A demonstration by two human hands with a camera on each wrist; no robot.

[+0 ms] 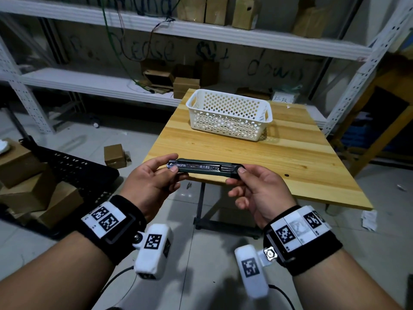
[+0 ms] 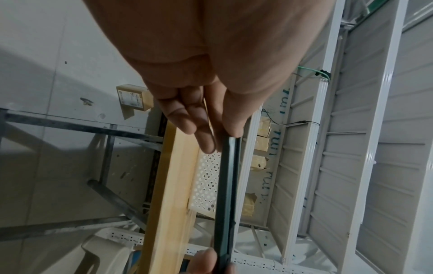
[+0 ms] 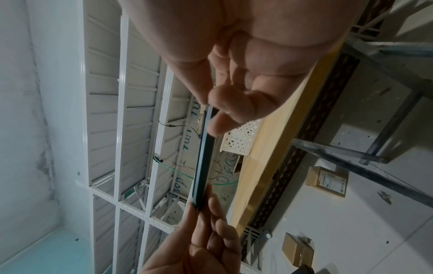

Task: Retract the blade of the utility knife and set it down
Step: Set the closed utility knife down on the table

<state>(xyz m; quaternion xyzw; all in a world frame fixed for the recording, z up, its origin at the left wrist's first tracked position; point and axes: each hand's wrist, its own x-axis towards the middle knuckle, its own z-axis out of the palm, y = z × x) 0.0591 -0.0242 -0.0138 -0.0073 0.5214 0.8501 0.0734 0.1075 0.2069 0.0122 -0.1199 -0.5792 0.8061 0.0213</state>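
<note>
basket (image 1: 229, 114) on table (image 1: 290, 157), shelves (image 1: 111, 83) behind

utility knife (image 1: 204, 170): 1 | hand: 2, left (image 1: 149, 182), right (image 1: 260, 193) | basket (image 1: 229, 113): 1 | table (image 1: 290, 157): 1

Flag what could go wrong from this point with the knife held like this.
The utility knife hangs in the air, pinched only at its ends by the left hand and the right hand; it could slip and drop. The left fingers sit at what may be the blade end. It is near the table edge.
</note>
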